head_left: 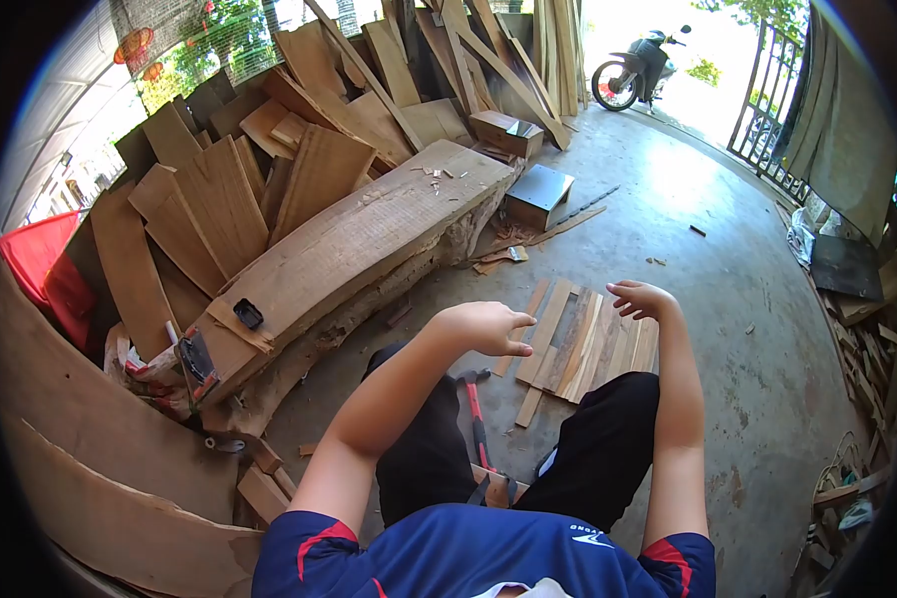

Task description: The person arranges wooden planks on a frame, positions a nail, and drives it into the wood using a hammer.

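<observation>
My left hand (490, 330) is raised in front of me with its fingers apart, pointing right and holding nothing. Across from it, my right hand (640, 299) is also up and empty, its fingers stretched toward the left. Between and beyond my knees, several wooden strips (593, 349) lie side by side on the floor, some light and some darker; the hands appear to hover above them. One strip (529, 407) sticks out toward me. A hammer (476, 414) with a red and black handle lies by my left leg.
A thick wooden slab (369, 231) runs along my left, carrying a small black container (248, 314) and wood chips. Boards (214, 204) lean behind it. Two box-like blocks (538, 189) sit at its far end. Scrap wood (872, 369) piles up at right; a motorbike (643, 70) stands outside.
</observation>
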A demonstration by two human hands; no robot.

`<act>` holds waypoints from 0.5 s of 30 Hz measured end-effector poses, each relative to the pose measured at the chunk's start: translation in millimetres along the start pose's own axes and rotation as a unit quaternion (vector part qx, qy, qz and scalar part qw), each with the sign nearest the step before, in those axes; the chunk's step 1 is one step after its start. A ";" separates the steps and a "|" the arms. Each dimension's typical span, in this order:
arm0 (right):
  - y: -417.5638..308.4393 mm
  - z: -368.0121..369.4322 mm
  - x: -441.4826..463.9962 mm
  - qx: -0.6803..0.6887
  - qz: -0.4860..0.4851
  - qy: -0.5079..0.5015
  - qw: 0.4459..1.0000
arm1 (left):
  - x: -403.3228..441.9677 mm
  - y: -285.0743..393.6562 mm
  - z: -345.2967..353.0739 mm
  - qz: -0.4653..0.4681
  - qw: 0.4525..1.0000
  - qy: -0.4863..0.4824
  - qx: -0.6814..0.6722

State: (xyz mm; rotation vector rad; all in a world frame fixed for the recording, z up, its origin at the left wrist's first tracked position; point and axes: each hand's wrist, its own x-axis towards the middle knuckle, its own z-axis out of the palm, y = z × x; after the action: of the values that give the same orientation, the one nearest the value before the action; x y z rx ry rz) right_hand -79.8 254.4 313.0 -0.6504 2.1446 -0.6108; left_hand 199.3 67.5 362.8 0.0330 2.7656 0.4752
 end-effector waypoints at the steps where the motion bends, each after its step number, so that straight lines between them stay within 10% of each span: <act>1: 0.1 0.1 0.1 0.003 0.000 0.003 1.000 | -0.7 0.0 0.1 -0.001 1.000 0.000 -0.001; 15: 8.5 -0.9 26.6 0.058 -0.019 -0.012 0.998 | 3.5 -7.6 8.2 -0.004 1.000 0.027 0.003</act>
State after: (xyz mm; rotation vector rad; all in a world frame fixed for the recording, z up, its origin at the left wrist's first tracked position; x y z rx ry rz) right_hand -97.3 244.3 293.7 -0.6320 2.0626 -0.7382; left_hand 198.9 63.2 352.0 0.0104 2.8189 0.4731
